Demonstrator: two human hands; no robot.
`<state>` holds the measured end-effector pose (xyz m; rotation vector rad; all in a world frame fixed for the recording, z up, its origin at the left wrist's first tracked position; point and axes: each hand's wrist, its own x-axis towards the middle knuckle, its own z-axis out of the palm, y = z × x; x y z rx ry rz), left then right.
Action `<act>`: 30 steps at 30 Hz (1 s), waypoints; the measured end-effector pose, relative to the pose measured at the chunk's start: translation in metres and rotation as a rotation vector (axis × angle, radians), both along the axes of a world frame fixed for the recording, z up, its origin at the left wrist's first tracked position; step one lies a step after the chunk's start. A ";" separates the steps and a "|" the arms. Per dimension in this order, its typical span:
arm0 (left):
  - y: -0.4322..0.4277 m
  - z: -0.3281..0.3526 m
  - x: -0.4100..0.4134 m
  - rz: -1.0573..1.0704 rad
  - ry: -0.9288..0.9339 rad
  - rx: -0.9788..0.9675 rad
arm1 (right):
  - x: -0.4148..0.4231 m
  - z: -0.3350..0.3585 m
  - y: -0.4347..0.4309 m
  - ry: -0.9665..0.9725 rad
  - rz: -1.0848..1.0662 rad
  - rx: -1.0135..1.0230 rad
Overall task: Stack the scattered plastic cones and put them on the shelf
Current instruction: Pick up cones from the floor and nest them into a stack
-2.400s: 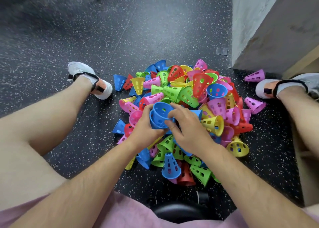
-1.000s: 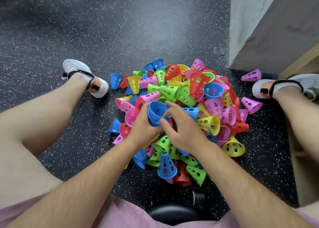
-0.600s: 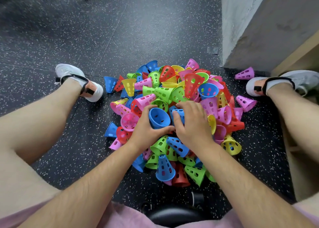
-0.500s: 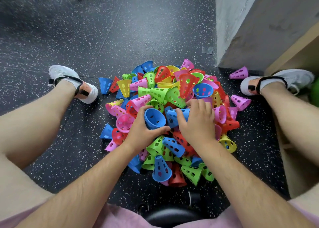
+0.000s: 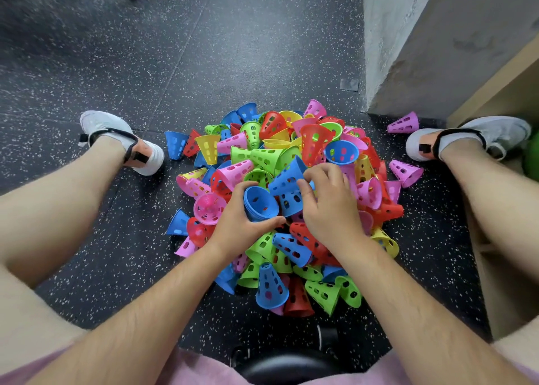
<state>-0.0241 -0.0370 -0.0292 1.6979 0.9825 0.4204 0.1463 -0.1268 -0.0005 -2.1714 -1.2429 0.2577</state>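
A heap of perforated plastic cones (image 5: 291, 139) in blue, green, pink, red and yellow lies on the dark floor between my feet. My left hand (image 5: 239, 227) grips a small stack of blue cones (image 5: 259, 203), its open mouth facing up towards me. My right hand (image 5: 329, 206) pinches another blue cone (image 5: 287, 176) by its rim, tilted with its tip pointing up-left, just right of the stack. More blue cones lie loose in the heap, one standing upright (image 5: 271, 285) near me.
A grey concrete pillar (image 5: 408, 49) rises at the right, with a wooden shelf unit (image 5: 495, 90) beside it. Two pink cones (image 5: 404, 123) (image 5: 407, 172) lie apart near my right shoe (image 5: 466, 136). My left shoe (image 5: 119, 139) rests at the left. A black stool edge (image 5: 280, 367) sits beneath me.
My right hand reached into the heap to the right and has lifted a loose blue cone out beside the stack. My left hand has kept holding the blue stack.
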 end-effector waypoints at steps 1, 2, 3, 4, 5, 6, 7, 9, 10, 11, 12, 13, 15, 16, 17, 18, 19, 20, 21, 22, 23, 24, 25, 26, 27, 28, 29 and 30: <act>0.000 0.001 0.001 -0.001 -0.009 -0.010 | -0.001 0.002 0.001 0.071 0.037 0.029; 0.000 0.002 0.001 0.000 -0.023 -0.021 | -0.003 0.004 0.002 0.132 0.088 0.038; 0.000 0.002 0.002 0.002 -0.040 -0.029 | -0.005 0.004 0.002 0.171 0.147 0.037; 0.000 0.003 0.003 0.006 -0.059 -0.034 | -0.008 0.005 0.002 0.190 0.209 0.031; 0.001 0.003 0.004 0.010 -0.079 -0.039 | -0.011 0.005 0.003 0.206 0.263 0.022; 0.000 0.003 0.004 0.014 -0.092 -0.045 | -0.015 0.006 0.003 0.227 0.304 0.006; 0.001 0.002 0.004 0.017 -0.100 -0.052 | -0.018 0.006 0.002 0.246 0.333 -0.006; 0.001 0.001 0.003 0.018 -0.106 -0.055 | -0.026 0.005 0.002 0.246 0.371 -0.028; 0.001 0.001 0.001 0.018 -0.105 -0.052 | -0.029 0.004 0.001 0.239 0.386 -0.048; 0.001 0.002 0.000 0.017 -0.103 -0.049 | -0.032 0.003 0.000 0.242 0.396 -0.065; 0.000 0.005 -0.001 0.019 -0.102 -0.048 | -0.035 0.004 0.000 0.252 0.406 -0.078; 0.000 0.006 -0.003 0.022 -0.100 -0.049 | -0.037 0.004 0.000 0.268 0.413 -0.088; 0.002 0.006 -0.006 0.027 -0.096 -0.053 | -0.040 0.007 0.000 0.291 0.423 -0.107; 0.003 0.005 -0.008 0.030 -0.092 -0.050 | -0.040 0.008 0.001 0.297 0.425 -0.112; 0.005 0.002 -0.010 0.034 -0.088 -0.044 | -0.041 0.008 0.001 0.305 0.421 -0.115; 0.006 0.001 -0.011 0.033 -0.084 -0.038 | -0.040 0.007 0.002 0.321 0.406 -0.113; 0.006 -0.001 -0.012 0.030 -0.084 -0.036 | -0.039 0.005 0.003 0.345 0.377 -0.107; 0.005 -0.001 -0.012 0.028 -0.083 -0.030 | -0.038 0.002 0.002 0.366 0.340 -0.095; 0.004 -0.001 -0.012 0.027 -0.082 -0.020 | -0.035 -0.001 0.002 0.375 0.302 -0.088; 0.003 -0.001 -0.012 0.022 -0.077 -0.007 | -0.031 -0.004 0.001 0.367 0.274 -0.091; 0.003 -0.003 -0.013 0.009 -0.066 0.000 | -0.028 -0.006 -0.001 0.347 0.256 -0.098; 0.001 -0.003 -0.015 -0.012 -0.047 0.007 | -0.026 -0.008 -0.003 0.320 0.251 -0.102; 0.000 -0.004 -0.017 -0.037 -0.021 0.013 | -0.024 -0.010 -0.006 0.296 0.247 -0.115; -0.003 -0.005 -0.019 -0.065 0.005 0.016 | -0.023 -0.010 -0.010 0.277 0.245 -0.143; -0.006 -0.006 -0.022 -0.089 0.029 0.012 | -0.021 -0.012 -0.014 0.260 0.244 -0.184; -0.009 -0.007 -0.025 -0.112 0.042 0.006 | -0.020 -0.012 -0.018 0.236 0.255 -0.235; -0.012 -0.008 -0.028 -0.131 0.051 0.004 | -0.019 -0.014 -0.022 0.207 0.284 -0.285; -0.015 -0.008 -0.031 -0.153 0.060 0.002 | -0.020 -0.013 -0.025 0.182 0.329 -0.333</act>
